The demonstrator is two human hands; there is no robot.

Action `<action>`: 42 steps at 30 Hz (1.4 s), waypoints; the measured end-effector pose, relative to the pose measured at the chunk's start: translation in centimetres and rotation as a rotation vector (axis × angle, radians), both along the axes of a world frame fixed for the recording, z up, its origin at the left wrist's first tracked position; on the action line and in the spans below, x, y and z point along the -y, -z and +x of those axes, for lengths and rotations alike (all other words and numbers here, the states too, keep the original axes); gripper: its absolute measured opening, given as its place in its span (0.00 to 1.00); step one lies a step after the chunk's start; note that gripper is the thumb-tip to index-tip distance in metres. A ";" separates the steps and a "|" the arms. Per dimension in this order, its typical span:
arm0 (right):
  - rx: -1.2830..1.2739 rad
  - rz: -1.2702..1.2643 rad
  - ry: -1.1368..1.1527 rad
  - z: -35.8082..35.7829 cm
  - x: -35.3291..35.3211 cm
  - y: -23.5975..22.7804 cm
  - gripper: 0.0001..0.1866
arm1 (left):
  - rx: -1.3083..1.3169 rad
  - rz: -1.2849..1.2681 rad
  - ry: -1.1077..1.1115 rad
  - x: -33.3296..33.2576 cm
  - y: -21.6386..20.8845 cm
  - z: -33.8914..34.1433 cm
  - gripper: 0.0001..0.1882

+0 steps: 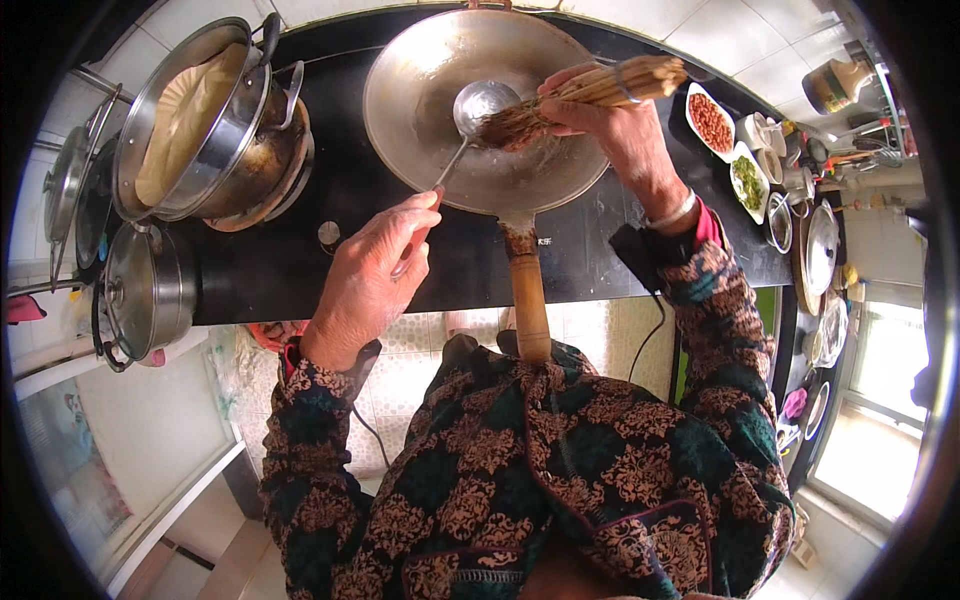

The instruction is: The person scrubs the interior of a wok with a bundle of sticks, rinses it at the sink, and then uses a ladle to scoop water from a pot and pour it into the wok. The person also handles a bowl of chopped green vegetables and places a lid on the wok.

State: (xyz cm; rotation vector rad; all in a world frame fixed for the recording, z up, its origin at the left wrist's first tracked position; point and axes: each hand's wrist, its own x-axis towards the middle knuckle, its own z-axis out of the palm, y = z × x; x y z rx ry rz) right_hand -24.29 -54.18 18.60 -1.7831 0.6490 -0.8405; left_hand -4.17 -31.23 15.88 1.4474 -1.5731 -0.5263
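My left hand [372, 270] is closed around the handle of a metal ladle [484, 104], whose round bowl hangs over the wok. In my right hand [618, 130] is a bundled-straw brush [640, 80], gripped near its middle. The brush's dark bristle end points down and left, up against the ladle's bowl. Whether it also touches the wok's surface I cannot tell. Below both tools lies the wide metal wok [415, 75], with its wooden handle [530, 300] pointing toward me.
At the left a steamer pot [205, 150] with pale cloth sits on a burner, and a lidded pot [150, 290] stands nearer. On the right are a dish of reddish nuts [709, 122], a dish of chopped greens [748, 182] and several bowls. The black counter's front edge crosses before me.
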 end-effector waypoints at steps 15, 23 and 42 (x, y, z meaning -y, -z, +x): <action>-0.227 -0.408 0.022 0.6 -0.1 0.8 0.08 | 0.121 -0.042 -0.003 0.2 -0.4 0.5 0.17; -0.302 -0.466 -0.004 1.9 4.9 -0.7 0.10 | 0.010 0.036 0.011 0.3 -0.8 1.1 0.20; -0.324 -0.820 -0.001 3.1 4.0 -1.5 0.09 | 0.092 0.011 0.041 0.0 -1.2 1.2 0.20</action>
